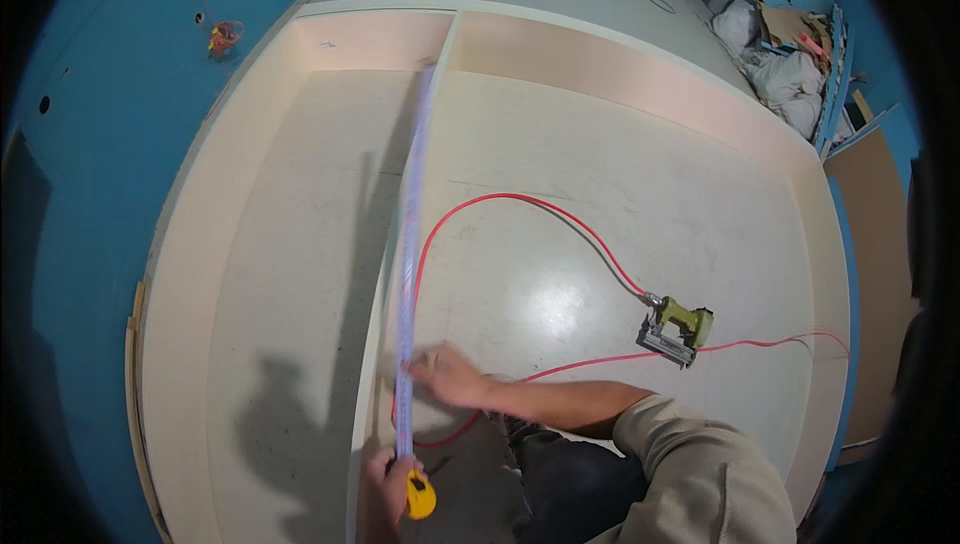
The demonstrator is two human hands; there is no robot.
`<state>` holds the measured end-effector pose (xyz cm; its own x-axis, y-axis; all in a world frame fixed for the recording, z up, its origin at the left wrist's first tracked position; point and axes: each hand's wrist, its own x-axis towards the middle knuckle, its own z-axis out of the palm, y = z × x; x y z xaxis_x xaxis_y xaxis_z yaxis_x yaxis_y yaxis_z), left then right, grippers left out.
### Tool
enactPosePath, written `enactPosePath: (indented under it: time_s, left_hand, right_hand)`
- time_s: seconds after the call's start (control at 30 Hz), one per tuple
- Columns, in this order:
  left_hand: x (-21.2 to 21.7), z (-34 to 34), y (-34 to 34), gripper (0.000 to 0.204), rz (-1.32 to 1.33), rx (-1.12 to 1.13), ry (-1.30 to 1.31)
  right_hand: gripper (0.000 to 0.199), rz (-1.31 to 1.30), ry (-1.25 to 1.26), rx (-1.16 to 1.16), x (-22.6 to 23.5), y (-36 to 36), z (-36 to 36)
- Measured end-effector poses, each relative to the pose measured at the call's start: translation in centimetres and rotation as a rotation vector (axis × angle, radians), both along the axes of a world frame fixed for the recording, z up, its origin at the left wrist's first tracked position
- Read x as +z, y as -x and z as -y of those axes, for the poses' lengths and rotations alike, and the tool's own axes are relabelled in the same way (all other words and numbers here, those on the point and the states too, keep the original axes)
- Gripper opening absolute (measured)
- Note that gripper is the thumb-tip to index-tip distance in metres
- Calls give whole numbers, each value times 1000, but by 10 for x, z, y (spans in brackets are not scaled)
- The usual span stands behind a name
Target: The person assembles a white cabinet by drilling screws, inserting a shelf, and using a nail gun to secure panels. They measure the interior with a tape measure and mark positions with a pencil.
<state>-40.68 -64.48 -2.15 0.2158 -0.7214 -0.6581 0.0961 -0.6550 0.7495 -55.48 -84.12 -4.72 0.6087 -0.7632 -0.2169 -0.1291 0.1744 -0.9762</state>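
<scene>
A yellow tape measure [421,497] is in my left hand [383,476], low in the head view, with my fingers closed round the case and the blade's start. Its long pale blade [411,244] is pulled out along the upright divider board [385,319] and reaches almost to the frame's far side. My right hand [450,376] comes in from the right, its fingers drawn together, with the fingertips at the blade's edge. Whether something small is pinched there is too blurred to tell.
Cream boards form a large shallow frame [180,264] around me. A green nail gun [682,326] lies on the panel to the right, joined to a red air hose [500,196] that loops near my hands. Bags and scrap [790,79] are heaped at the far right.
</scene>
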Motion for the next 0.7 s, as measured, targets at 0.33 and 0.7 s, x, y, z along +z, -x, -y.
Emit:
enactPosePath:
  time_s: [0.33,0.7]
  left_hand:
    - [107,-101,-20,19,45,-107,-277]
    - [67,-40,-12,30,187,-85,-139]
  right_hand:
    - [23,129,-40,-721,4,62,259]
    - [26,124,-196,-405,-6,-7,157]
